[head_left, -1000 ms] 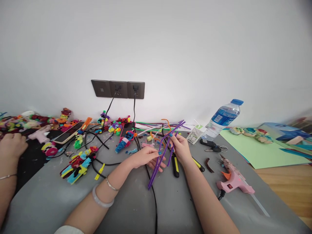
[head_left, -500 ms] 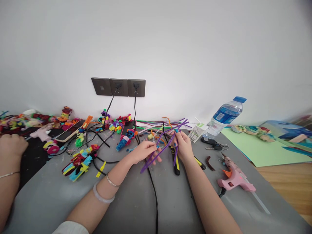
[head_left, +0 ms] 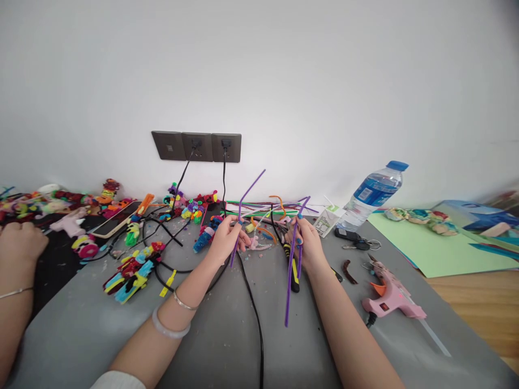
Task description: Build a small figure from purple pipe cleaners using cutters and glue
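My left hand point(head_left: 227, 237) pinches one bent purple pipe cleaner point(head_left: 240, 202), its upper part slanting up to the right and its lower end pointing down. Facing it, my right hand point(head_left: 305, 242) is closed around other purple pipe cleaners point(head_left: 289, 294), which bend near the blue-nailed thumb and hang down in front of the hand. Behind the right hand lie yellow-and-black-handled pliers point(head_left: 294, 273), partly covered. Between the hands, farther back, a small pink twisted piece point(head_left: 254, 242) and an orange pipe cleaner point(head_left: 279, 204) rest on the grey table point(head_left: 211, 337).
Colourful pipe-cleaner figures point(head_left: 135, 270) and black cables point(head_left: 253, 308) spread across the left and middle. On the right are a pink glue gun point(head_left: 395, 300), keys point(head_left: 359, 240), a water bottle point(head_left: 373, 194) and green paper point(head_left: 430, 254). Another person's hand point(head_left: 22, 243) rests far left.
My hands have moved apart, and the purple pipe cleaners that crossed between them are now separate. One stays in my left hand, now upright; the others hang from my right hand.
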Available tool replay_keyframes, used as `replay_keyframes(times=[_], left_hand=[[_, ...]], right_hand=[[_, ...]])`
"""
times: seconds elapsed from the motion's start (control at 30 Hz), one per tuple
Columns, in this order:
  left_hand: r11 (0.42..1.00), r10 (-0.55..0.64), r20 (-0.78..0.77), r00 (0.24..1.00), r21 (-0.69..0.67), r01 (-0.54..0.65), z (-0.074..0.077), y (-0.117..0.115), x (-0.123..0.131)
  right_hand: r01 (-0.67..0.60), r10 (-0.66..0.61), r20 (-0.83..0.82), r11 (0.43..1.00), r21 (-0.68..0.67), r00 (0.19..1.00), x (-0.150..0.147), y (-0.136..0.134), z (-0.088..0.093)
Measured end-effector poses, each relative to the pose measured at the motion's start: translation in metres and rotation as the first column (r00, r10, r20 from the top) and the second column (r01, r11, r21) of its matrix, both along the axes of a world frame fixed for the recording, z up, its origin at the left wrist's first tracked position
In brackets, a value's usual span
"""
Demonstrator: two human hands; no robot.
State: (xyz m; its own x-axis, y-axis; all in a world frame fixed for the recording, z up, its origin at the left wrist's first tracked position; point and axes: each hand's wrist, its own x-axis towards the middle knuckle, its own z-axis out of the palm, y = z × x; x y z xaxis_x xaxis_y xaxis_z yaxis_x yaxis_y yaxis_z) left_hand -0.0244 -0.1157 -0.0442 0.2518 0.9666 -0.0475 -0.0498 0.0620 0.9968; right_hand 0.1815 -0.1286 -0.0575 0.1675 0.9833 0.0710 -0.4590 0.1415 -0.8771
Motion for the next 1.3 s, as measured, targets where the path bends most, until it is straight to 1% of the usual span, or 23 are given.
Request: replay_keyframes(times=[0.1, 0.23, 0.3, 0.33, 0.37, 0.43, 0.5, 0.57, 0.63, 0.67, 0.73, 0.8, 0.87, 0.93, 0.97, 1.03, 1.1, 1.13, 1.17, 1.23, 1.3], left_hand=[[0.999, -0.037, -0.014, 0.999, 0.033, 0.038, 0.0, -0.004, 0.001], [0.978, -0.199, -0.097, 0.975, 0.039, 0.203, 0.0, -0.01, 0.004], [0.963, -0.245, -0.176, 0.953, 0.066, 0.26, -0.001, -0.012, 0.005], [0.958, -0.234, -0.235, 0.943, 0.107, 0.264, -0.002, -0.012, 0.005], [0.952, -0.198, -0.302, 0.933, 0.166, 0.255, -0.002, -0.012, 0.005], [0.925, -0.072, -0.409, 0.91, 0.313, 0.214, -0.003, -0.012, 0.005], [0.872, 0.054, -0.452, 0.89, 0.457, 0.179, -0.003, -0.013, 0.006], [0.812, 0.113, -0.467, 0.877, 0.552, 0.19, -0.002, -0.016, 0.009], [0.781, 0.094, -0.511, 0.854, 0.57, 0.255, -0.001, -0.02, 0.012], [0.784, 0.06, -0.544, 0.837, 0.544, 0.298, 0.0, -0.022, 0.014], [0.812, -0.035, -0.591, 0.806, 0.453, 0.367, 0.001, -0.025, 0.017], [0.845, -0.13, -0.567, 0.813, 0.366, 0.39, 0.001, -0.026, 0.018], [0.887, -0.173, -0.47, 0.866, 0.307, 0.344, 0.001, -0.025, 0.017], [0.939, -0.145, -0.321, 0.936, 0.254, 0.233, 0.0, -0.021, 0.014], [0.958, -0.122, -0.24, 0.963, 0.224, 0.177, 0.0, -0.019, 0.013], [0.978, -0.075, -0.109, 0.991, 0.184, 0.095, 0.0, -0.015, 0.01], [0.985, -0.045, -0.032, 0.998, 0.165, 0.05, -0.001, -0.011, 0.007], [0.987, -0.03, -0.004, 1.0, 0.156, 0.031, -0.001, -0.009, 0.007], [0.989, -0.017, 0.018, 1.0, 0.147, 0.014, -0.002, -0.008, 0.006], [0.99, 0.014, 0.055, 0.998, 0.141, -0.021, -0.004, -0.005, 0.005], [0.988, 0.028, 0.08, 0.996, 0.149, -0.04, -0.006, -0.005, 0.005]], right_hand=[[-0.021, 0.021, 0.046, 1.0, -0.001, 0.999, -0.001, 0.0, -0.001], [-0.046, 0.045, 0.093, 0.999, 0.01, 0.995, -0.002, 0.001, -0.003], [-0.059, 0.058, 0.097, 0.998, 0.013, 0.994, -0.002, 0.001, -0.003], [-0.069, 0.068, 0.097, 0.998, 0.012, 0.993, -0.002, 0.001, -0.003], [-0.08, 0.079, 0.096, 0.997, 0.012, 0.992, -0.003, 0.001, -0.003], [-0.103, 0.102, 0.087, 0.995, 0.01, 0.991, -0.003, 0.001, -0.003], [-0.121, 0.12, 0.065, 0.993, 0.006, 0.991, -0.004, 0.001, -0.003], [-0.132, 0.131, 0.05, 0.991, 0.01, 0.99, -0.004, 0.0, -0.002], [-0.139, 0.137, 0.059, 0.99, 0.021, 0.989, -0.005, -0.001, -0.001], [-0.145, 0.142, 0.072, 0.989, 0.027, 0.987, -0.006, -0.002, -0.001], [-0.164, 0.16, 0.1, 0.986, 0.035, 0.982, -0.007, -0.004, 0.0], [-0.181, 0.174, 0.123, 0.982, 0.045, 0.977, -0.008, -0.005, 0.0], [-0.188, 0.177, 0.162, 0.981, 0.053, 0.971, -0.008, -0.005, -0.001], [-0.215, 0.197, 0.227, 0.975, 0.059, 0.954, -0.007, -0.006, -0.003], [-0.248, 0.224, 0.264, 0.967, 0.061, 0.938, -0.007, -0.007, -0.004], [-0.347, 0.309, 0.339, 0.936, 0.056, 0.889, -0.006, -0.009, -0.005], [-0.426, 0.365, 0.423, 0.903, 0.055, 0.829, -0.007, -0.01, -0.005], [-0.43, 0.351, 0.472, 0.9, 0.068, 0.809, -0.008, -0.011, -0.005], [-0.408, 0.302, 0.525, 0.908, 0.095, 0.795, -0.008, -0.01, -0.005], [-0.303, 0.123, 0.617, 0.933, 0.196, 0.777, -0.008, -0.009, -0.003], [-0.186, -0.061, 0.657, 0.936, 0.3, 0.751, -0.007, -0.007, -0.001]])
